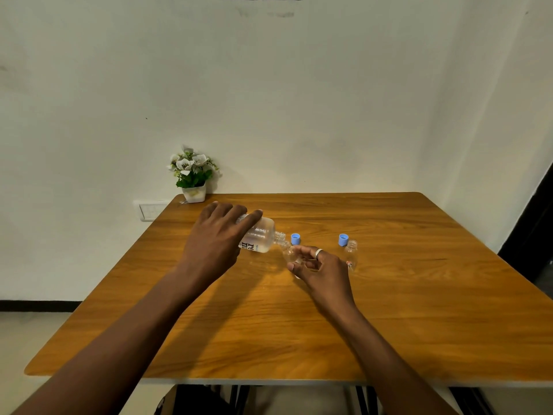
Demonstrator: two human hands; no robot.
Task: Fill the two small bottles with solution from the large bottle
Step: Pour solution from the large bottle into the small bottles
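Observation:
My left hand (218, 238) grips the large clear bottle (261, 236), tipped on its side with its open neck pointing right and down. The neck meets the mouth of a small clear bottle (288, 253) that my right hand (320, 268) holds tilted toward it; a ring shows on one finger. The second small bottle (351, 254) stands upright and uncapped to the right of my right hand. Two blue caps rest on the table: one (295, 239) just behind the pouring point, the other (343, 239) beside the second bottle.
The wooden table (389, 324) stands against a white wall. A small potted plant with white flowers (193, 175) sits at the table's far left corner. A wall switch (151, 210) is left of the table edge.

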